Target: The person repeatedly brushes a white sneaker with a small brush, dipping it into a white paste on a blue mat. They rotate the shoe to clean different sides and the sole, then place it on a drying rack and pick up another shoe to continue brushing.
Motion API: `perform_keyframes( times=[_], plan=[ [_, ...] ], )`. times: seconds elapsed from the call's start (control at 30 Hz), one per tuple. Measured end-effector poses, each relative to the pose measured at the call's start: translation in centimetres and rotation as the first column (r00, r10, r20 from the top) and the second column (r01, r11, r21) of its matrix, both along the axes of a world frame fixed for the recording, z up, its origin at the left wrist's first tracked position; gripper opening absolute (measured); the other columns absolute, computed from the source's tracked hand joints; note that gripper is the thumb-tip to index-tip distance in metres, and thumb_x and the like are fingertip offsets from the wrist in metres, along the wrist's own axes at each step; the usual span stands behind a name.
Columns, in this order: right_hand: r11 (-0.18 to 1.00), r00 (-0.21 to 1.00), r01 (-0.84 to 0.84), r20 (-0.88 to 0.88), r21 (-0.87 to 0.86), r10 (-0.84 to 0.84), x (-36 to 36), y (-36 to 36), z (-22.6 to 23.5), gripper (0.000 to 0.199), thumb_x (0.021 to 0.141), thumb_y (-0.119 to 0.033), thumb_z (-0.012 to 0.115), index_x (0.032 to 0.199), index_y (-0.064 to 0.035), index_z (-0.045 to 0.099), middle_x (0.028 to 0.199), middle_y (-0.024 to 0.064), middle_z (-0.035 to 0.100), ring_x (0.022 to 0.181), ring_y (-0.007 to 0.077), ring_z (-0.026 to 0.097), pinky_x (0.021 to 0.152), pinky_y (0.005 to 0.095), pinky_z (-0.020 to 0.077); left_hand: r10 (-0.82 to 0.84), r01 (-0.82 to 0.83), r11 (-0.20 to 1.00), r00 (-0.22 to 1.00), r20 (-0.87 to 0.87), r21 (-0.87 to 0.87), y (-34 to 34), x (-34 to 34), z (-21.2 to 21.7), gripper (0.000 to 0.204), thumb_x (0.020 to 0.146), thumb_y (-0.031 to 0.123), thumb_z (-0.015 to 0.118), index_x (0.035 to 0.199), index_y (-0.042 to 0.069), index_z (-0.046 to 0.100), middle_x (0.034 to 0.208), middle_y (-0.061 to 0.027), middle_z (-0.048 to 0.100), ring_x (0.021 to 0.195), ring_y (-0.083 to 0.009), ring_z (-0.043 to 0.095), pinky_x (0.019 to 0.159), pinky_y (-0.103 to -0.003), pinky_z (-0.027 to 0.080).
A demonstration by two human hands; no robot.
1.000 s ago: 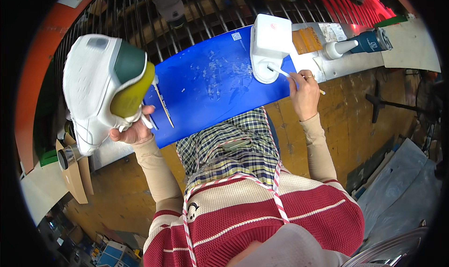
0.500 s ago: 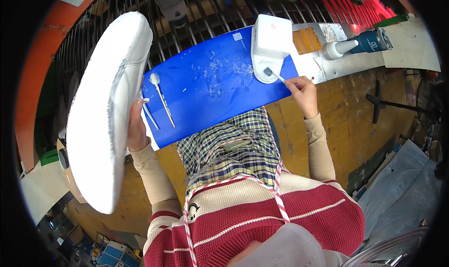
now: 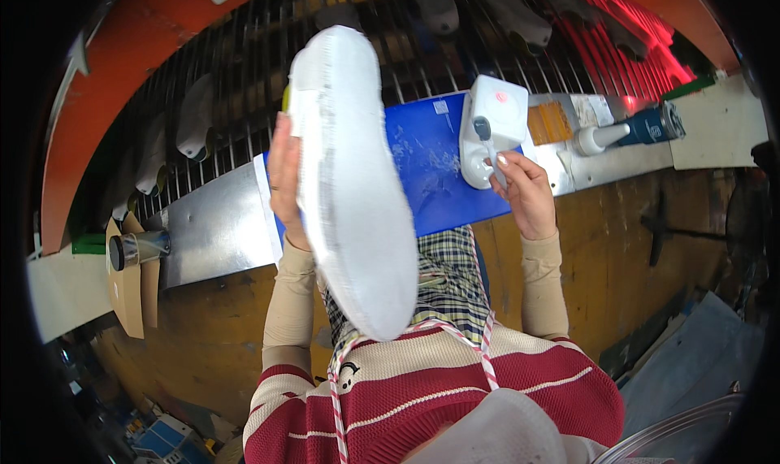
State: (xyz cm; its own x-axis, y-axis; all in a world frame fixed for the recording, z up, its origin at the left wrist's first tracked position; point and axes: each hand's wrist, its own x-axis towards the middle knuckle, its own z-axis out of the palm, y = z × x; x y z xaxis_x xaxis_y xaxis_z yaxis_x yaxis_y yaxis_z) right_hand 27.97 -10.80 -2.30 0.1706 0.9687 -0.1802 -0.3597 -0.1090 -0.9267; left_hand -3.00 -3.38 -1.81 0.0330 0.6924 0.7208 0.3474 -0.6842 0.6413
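Observation:
My left hand [image 3: 286, 175] grips a large white shoe upper [image 3: 353, 192] by its side, sole face turned up, its fingers partly hidden behind it. The shoe stands high over the left part of the blue mat [image 3: 431, 175] and the checked apron. In my right hand [image 3: 528, 194], thumb and fingertips pinch the pale handle of a small brush [image 3: 491, 152]. Its dark head points away from me, over the white boxy container with a round cup [image 3: 504, 116]. That container rests on the mat's right end.
Beyond the mat runs a rack of metal bars [image 3: 313, 66], with several grey shoes [image 3: 197, 123] on it. To the right lie an amber ribbed piece [image 3: 550, 123], a white nozzle bottle [image 3: 597, 139] and a dark blue cup [image 3: 654, 126]. At left stands cardboard [image 3: 126, 289].
The shoe has swung right and become more upright, now covering the swab-like stick on the mat. My right hand has drawn the brush out of the container's cup. The view has shifted left.

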Motion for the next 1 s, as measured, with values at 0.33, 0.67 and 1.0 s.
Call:
perform_keyframes(
  times=[0.33, 0.67, 1.0],
  plan=[
    [0.857, 0.915, 0.039, 0.326, 0.514, -0.237, -8.8, 4.2, 7.6, 0.016, 0.083, -0.002, 0.076, 0.098, 0.0025, 0.074, 0.101, 0.0052, 0.055, 0.088, 0.0115, 0.054, 0.075, 0.0237, 0.0468, 0.059, 0.025, 0.932, 0.975, -0.217, 0.363, -0.5, 0.7, 3.8, 0.047, 0.08, 0.011, 0.077, 0.124, 0.019, 0.06, 0.143, -0.0114, 0.051, 0.131, -0.0411, 0.049, 0.107, -0.049, 0.048],
    [0.717, 0.635, -0.029, 0.567, 0.697, -0.525, -7.5, 7.4, 10.7, 0.014, 0.079, -0.002, 0.079, 0.093, -0.0019, 0.076, 0.091, 0.006, 0.055, 0.076, 0.0113, 0.053, 0.064, 0.0229, 0.0452, 0.08, 0.055, 0.919, 0.943, -0.322, 0.39, -1.3, -0.5, 4.9, 0.046, 0.077, 0.011, 0.078, 0.119, 0.024, 0.062, 0.14, -0.0072, 0.052, 0.13, -0.0424, 0.049, 0.104, -0.047, 0.052],
    [0.563, 0.59, -0.209, 0.562, 0.8, -0.58, -6.0, 9.5, 12.5, 0.019, 0.076, 0.0, 0.08, 0.094, -0.0023, 0.077, 0.091, 0.0042, 0.051, 0.074, 0.0108, 0.051, 0.064, 0.0249, 0.043, 0.104, 0.028, 0.915, 0.947, -0.303, 0.402, -1.6, -0.5, 5.0, 0.049, 0.077, 0.012, 0.078, 0.12, 0.027, 0.061, 0.14, -0.0064, 0.052, 0.129, -0.042, 0.049, 0.102, -0.046, 0.054]
  ],
)
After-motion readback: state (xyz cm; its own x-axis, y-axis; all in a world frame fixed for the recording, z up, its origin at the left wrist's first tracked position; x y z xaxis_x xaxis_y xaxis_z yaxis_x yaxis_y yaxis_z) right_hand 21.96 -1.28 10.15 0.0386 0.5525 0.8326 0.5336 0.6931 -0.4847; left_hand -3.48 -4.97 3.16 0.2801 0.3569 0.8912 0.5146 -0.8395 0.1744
